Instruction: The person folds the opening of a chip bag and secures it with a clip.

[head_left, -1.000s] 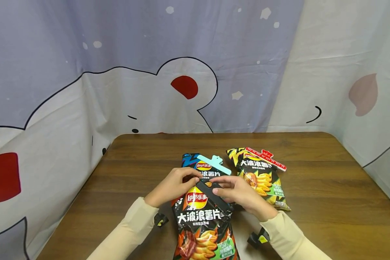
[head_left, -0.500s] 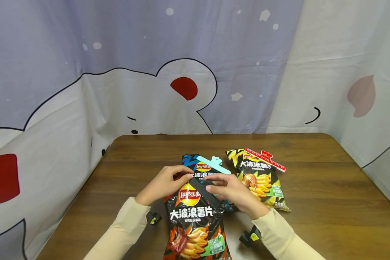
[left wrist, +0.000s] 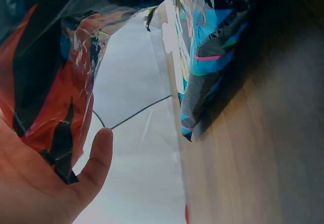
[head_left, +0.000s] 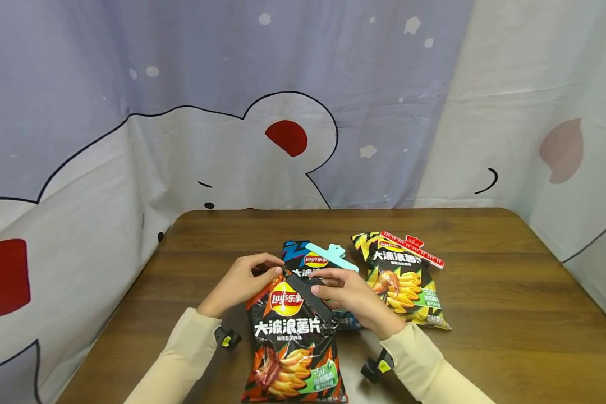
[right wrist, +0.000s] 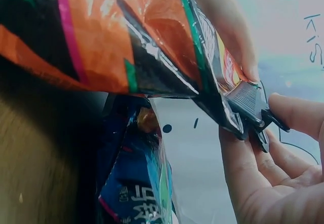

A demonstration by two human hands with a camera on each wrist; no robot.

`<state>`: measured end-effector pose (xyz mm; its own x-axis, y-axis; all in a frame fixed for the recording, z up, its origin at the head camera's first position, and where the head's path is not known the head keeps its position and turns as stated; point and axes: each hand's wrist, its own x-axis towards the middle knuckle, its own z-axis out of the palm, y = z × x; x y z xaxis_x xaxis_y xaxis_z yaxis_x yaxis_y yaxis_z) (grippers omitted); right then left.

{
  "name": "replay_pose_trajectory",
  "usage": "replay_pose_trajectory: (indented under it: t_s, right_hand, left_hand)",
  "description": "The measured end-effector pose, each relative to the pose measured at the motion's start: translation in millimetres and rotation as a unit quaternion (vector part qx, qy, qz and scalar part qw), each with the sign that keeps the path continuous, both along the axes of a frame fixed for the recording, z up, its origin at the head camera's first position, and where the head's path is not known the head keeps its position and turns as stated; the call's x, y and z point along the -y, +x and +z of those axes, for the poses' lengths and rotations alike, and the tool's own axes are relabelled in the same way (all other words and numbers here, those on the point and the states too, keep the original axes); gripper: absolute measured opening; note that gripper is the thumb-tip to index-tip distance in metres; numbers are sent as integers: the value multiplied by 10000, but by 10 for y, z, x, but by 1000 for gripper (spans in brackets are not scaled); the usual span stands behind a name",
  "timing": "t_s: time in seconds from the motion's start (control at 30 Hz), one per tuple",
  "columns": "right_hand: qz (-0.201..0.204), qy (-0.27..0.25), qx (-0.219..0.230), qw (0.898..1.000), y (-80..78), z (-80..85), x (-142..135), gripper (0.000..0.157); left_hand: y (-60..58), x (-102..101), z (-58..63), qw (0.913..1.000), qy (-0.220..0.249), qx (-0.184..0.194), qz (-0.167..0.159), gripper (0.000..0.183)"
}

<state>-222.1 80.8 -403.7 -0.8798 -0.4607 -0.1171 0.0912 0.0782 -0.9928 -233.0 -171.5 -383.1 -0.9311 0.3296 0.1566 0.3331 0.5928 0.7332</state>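
An orange-and-black bag of potato chips (head_left: 288, 350) is held up in front, its printed face toward me. My left hand (head_left: 239, 280) pinches the bag's upper left corner; in the left wrist view the thumb (left wrist: 101, 155) shows beside the orange foil. Across the bag's top edge lies a long black bag clip (head_left: 308, 297). My right hand (head_left: 350, 297) holds this clip by its handle, thumb on one side and fingers under it, as the right wrist view shows. The fingers behind the bag are hidden from the left wrist camera.
Behind the held bag, a blue chip bag (head_left: 295, 248) with a turquoise clip (head_left: 332, 255) lies on the wooden table (head_left: 510, 280), partly covered. To its right lies a yellow-and-black chip bag (head_left: 404, 280) with a red clip (head_left: 413, 249). A printed curtain (head_left: 384, 101) hangs behind.
Both hands have moved left and slightly toward me, carrying the orange bag and black clip along. More of the bag's lower end shows now. The other two bags lie where they were.
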Motion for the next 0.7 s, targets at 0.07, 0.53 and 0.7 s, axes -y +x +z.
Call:
replay_pose_trajectory:
  t_s: [0.07,0.53,0.7]
  right_hand:
    - [16,-26,18,10000,-6,-4,33,47]
    - [73,-281,139,9995,-47,-11,195,47]
    - [92,-381,275,9989,-77,-8,250,48]
  left_hand:
    - [-1,34,-14,9999,93,28,60,24]
    - [-5,236,-106,9947,821,179,600,25]
    - [4,306,-142,9895,1187,331,752,30]
